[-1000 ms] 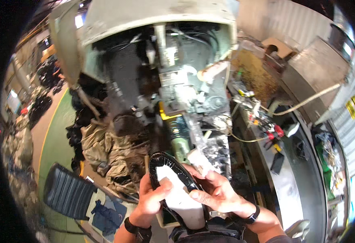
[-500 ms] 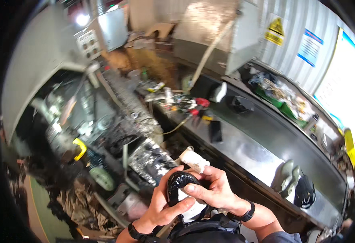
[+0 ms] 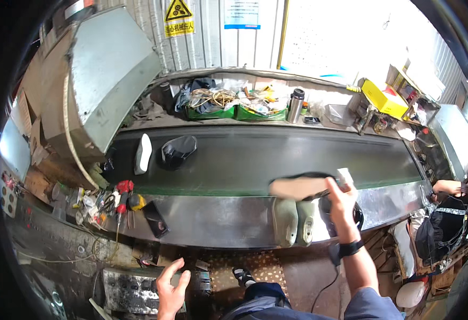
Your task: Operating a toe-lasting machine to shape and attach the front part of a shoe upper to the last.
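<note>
My right hand (image 3: 342, 200) grips a shoe (image 3: 298, 189) by one end. The shoe has a flat beige underside and a black upper edge, and it is slightly blurred. A small white piece (image 3: 344, 176) shows at the gripped end. Below the shoe, a pair of grey-green shoe lasts (image 3: 286, 223) stands on the metal ledge. Beside them a glossy black item (image 3: 358, 216) is mostly hidden behind my right hand. My left hand (image 3: 171, 288) is low, fingers apart, holding nothing, in front of the ledge.
A dark conveyor belt (image 3: 255, 154) carries a white last (image 3: 144, 154) and a black shoe upper (image 3: 179, 151). On the ledge lie a red power tool (image 3: 122, 197) and a phone (image 3: 155, 220). Green bins (image 3: 210, 112) and a flask (image 3: 296, 105) line the back. Another person's arm (image 3: 447, 187) shows at right.
My view has swung to the right. Both hands held the black shoe close to me; now my left hand is off it and my right hand holds it out over the ledge.
</note>
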The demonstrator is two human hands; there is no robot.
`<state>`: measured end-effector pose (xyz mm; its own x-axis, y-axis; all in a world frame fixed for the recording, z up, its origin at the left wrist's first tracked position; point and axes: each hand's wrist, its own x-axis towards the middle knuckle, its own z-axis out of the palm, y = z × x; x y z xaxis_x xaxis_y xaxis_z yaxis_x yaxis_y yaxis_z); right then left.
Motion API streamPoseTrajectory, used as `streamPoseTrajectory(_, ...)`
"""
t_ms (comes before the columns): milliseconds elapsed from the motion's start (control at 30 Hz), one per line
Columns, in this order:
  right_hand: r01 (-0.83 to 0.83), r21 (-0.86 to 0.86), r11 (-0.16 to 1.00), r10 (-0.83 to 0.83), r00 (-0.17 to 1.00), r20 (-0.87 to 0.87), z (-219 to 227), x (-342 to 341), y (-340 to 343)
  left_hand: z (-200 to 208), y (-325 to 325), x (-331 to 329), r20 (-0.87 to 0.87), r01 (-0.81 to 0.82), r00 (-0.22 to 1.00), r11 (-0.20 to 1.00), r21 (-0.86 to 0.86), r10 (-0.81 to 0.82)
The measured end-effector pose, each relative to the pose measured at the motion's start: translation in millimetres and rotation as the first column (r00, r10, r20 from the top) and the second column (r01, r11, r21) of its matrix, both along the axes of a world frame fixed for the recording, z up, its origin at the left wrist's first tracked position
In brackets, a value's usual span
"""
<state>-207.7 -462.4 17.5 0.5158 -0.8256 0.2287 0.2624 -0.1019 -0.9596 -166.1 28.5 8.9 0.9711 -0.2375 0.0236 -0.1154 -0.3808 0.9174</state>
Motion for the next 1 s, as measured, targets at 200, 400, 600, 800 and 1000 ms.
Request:
streamPoseTrajectory(200,0.567,-0.353,0.744,-0.659,0.709,-0.25,-123,-16,-248,-35,-2,10,-0.309,-0.116,0.947,0.992,-0.057,0.093)
streamPoseTrajectory(400,0.155,-0.2,0.967,-0.23,0.868,-0.441,-196,136,-135,-44,47,-22,-0.388,-0.322,0.878,0.946,-0.044,0.281)
streamPoseTrajectory(600,-0.641,0.097,0.761,0.648,0.742,-0.175,-116,177,188,-45,38,-27,-0.365,-0.169,0.921,0.984,-0.06,0.136)
streamPoseTrajectory(800,-1.0,0.024,0.005,0.964,-0.001,-0.267,-15,66,478,-9,114,-105,-0.182,-0.226,0.958,0.974,-0.007,0.221)
streamPoseTrajectory(1000,-0.807,-0.346,-0.479,0.82,-0.27,-0.505,23,-5,676,34,199,-226,-0.234,-0.675,0.735,0.717,-0.171,0.636)
